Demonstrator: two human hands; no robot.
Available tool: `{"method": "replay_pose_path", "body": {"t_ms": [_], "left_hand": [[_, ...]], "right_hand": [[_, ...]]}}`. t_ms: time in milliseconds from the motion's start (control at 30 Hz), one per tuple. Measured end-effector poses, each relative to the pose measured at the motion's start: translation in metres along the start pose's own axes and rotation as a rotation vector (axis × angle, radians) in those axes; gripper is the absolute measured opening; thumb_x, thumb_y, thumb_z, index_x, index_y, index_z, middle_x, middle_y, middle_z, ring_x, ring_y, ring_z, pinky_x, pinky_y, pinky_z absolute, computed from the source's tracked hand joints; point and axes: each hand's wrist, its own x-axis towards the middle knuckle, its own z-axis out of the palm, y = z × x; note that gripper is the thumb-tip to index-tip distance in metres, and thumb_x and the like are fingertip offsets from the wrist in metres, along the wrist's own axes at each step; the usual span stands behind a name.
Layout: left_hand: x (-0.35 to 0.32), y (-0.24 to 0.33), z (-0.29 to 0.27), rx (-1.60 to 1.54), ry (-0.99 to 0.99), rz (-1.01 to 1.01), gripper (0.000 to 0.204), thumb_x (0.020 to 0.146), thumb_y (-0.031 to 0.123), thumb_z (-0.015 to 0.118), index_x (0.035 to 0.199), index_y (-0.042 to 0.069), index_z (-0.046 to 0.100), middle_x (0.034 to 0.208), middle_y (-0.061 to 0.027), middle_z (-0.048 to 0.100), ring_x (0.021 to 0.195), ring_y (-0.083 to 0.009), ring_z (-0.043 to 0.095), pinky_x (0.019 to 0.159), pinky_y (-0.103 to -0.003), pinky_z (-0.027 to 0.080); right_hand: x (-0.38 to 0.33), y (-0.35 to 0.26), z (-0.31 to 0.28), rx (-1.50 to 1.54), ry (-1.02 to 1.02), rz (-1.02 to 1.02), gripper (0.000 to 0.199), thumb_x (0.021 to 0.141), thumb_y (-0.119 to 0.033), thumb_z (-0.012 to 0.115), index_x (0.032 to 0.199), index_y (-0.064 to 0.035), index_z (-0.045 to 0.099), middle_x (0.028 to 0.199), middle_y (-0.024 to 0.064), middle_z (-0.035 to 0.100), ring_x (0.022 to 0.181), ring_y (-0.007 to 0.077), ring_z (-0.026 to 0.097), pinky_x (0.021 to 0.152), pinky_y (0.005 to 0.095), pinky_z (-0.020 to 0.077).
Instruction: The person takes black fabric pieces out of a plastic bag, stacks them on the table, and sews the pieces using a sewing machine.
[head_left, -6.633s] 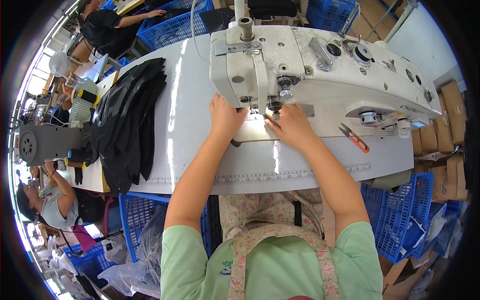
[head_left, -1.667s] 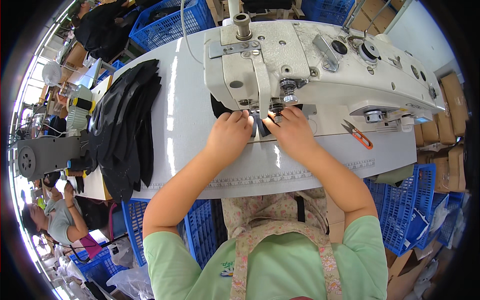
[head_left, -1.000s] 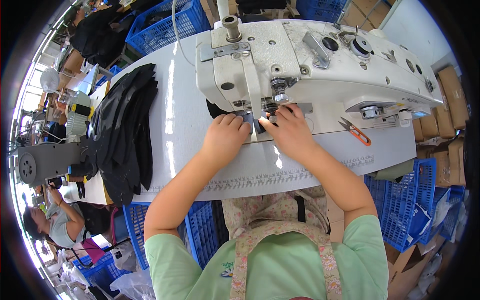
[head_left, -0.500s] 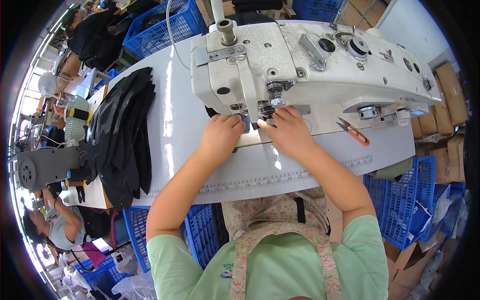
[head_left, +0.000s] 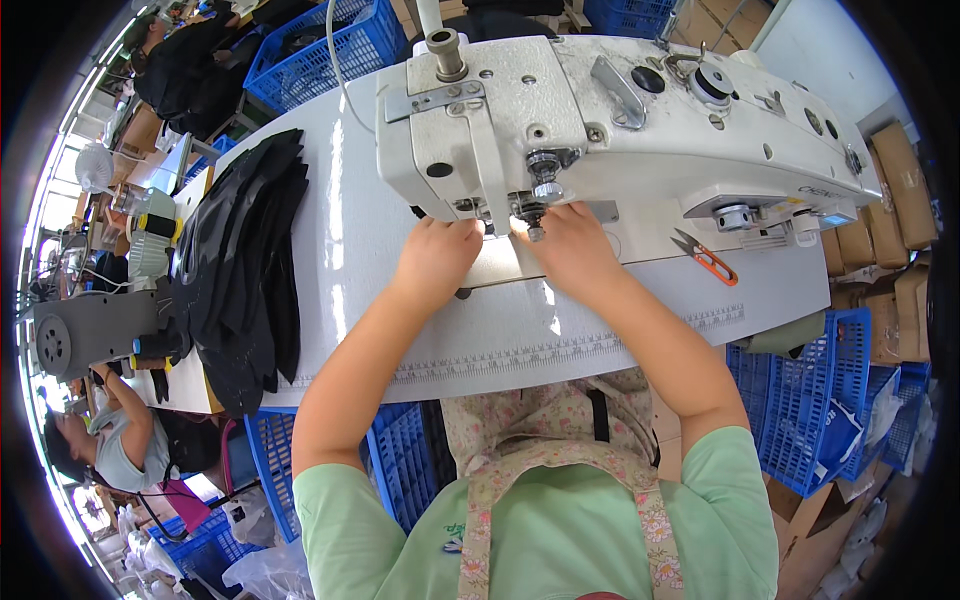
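Note:
The white sewing machine [head_left: 480, 130] stands across the table in front of me. My left hand [head_left: 440, 258] is left of its needle area, fingers bent and pressed together, their tips hidden under the machine head. On the other side of the needle, my right hand [head_left: 568, 250] has its fingers closed too, with the tips hidden behind the presser parts. Whatever the fingers hold is covered; only a sliver of something black [head_left: 418, 212] shows beyond my left hand. Bare bed plate [head_left: 497, 262] lies between the hands. Orange-handled thread snips [head_left: 706, 258] lie to the right.
Black cut pieces [head_left: 240, 270] are stacked at the table's left. A ruler strip [head_left: 560, 352] runs along the front edge. Blue crates [head_left: 815, 400] stand at the lower right, with another crate [head_left: 325, 45] behind the table. A co-worker [head_left: 125, 440] sits at the far left.
Both hands have shifted slightly away from me, toward the machine. Dark material that showed between them is now out of sight. The snips have not moved on the table.

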Motion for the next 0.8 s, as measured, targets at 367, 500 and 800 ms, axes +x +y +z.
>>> {"method": "replay_pose_path", "body": {"t_ms": [367, 500, 800], "left_hand": [[0.010, -0.005, 0.006, 0.057, 0.008, -0.055, 0.009, 0.081, 0.009, 0.057, 0.077, 0.005, 0.062, 0.073, -0.0101, 0.061, 0.069, -0.0292, 0.062, 0.059, -0.042, 0.049], [0.011, -0.005, 0.008, -0.007, 0.011, -0.097, 0.009, 0.081, 0.010, 0.057, 0.076, 0.003, 0.061, 0.076, -0.0113, 0.061, 0.072, -0.0300, 0.062, 0.061, -0.043, 0.050], [0.013, -0.002, 0.005, -0.037, 0.032, -0.144, 0.008, 0.079, 0.010, 0.058, 0.077, 0.004, 0.061, 0.077, -0.0111, 0.062, 0.073, -0.0300, 0.062, 0.061, -0.042, 0.050]], "right_hand": [[0.001, 0.003, 0.012, -0.038, -0.013, 0.034, 0.025, 0.079, -0.012, 0.058, 0.100, -0.0187, 0.070, 0.074, 0.0048, 0.055, 0.078, 0.0229, 0.056, 0.075, 0.0361, 0.0430], [0.002, 0.000, 0.007, 0.038, 0.021, 0.081, 0.016, 0.064, -0.007, 0.060, 0.076, -0.0116, 0.070, 0.079, 0.0046, 0.059, 0.093, 0.0219, 0.055, 0.090, 0.0336, 0.0427], [0.004, -0.003, 0.003, -0.012, -0.036, 0.114, 0.017, 0.068, -0.010, 0.059, 0.079, -0.0158, 0.071, 0.074, 0.0035, 0.057, 0.090, 0.0209, 0.056, 0.087, 0.0329, 0.0430]]}}
